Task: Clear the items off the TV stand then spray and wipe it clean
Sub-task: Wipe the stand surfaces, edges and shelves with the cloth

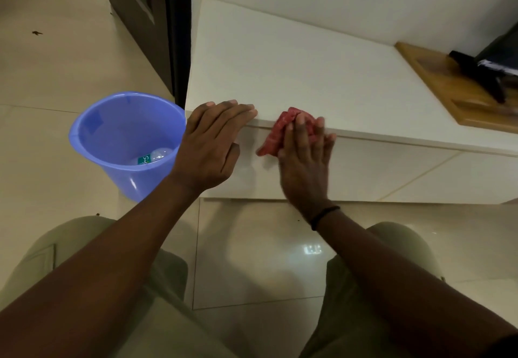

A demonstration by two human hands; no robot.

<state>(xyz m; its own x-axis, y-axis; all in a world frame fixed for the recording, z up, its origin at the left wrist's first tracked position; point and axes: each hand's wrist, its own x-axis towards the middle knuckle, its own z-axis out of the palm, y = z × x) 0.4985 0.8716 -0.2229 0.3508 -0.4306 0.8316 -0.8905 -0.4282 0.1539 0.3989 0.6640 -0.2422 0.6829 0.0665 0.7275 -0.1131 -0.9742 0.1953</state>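
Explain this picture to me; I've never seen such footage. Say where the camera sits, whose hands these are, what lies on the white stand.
No machine here: a person wears one wide camera on the head, so you look down along their own arms. The left hand rests flat on the front edge of the white TV stand. The right hand presses a red cloth against that edge with straight fingers. At the stand's far right lies a wooden board bearing a dark object I cannot identify. A blue bucket on the floor holds a plastic bottle.
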